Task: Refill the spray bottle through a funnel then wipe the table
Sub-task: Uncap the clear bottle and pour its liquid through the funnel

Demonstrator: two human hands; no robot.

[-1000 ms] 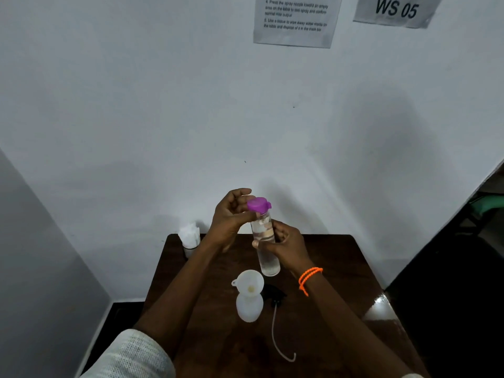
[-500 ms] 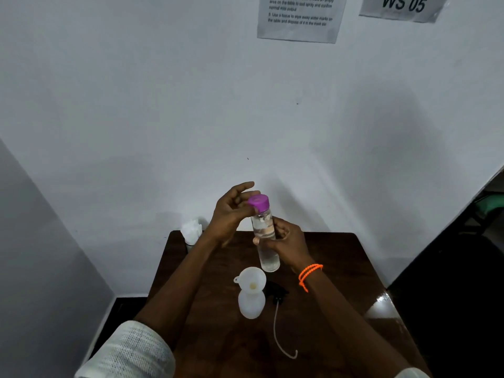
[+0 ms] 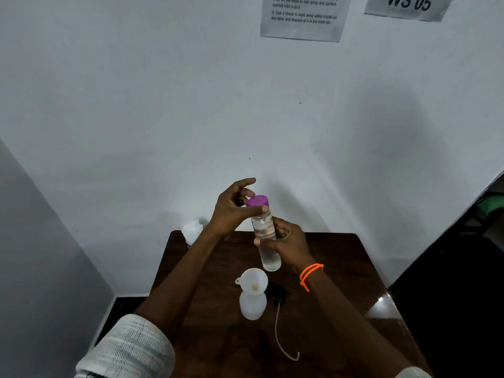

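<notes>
Right hand (image 3: 289, 241) fingers wrap the clear bottle (image 3: 266, 236) mid-body; left hand (image 3: 231, 211) thumb and fingers pinch its purple cap (image 3: 257, 200).

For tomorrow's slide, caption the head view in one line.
Left hand pinches the purple cap of a water bottle held by the right hand, above the funnel in the spray bottle.

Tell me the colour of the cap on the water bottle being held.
Purple cap, clearest in the head view, on the clear bottle.
</notes>
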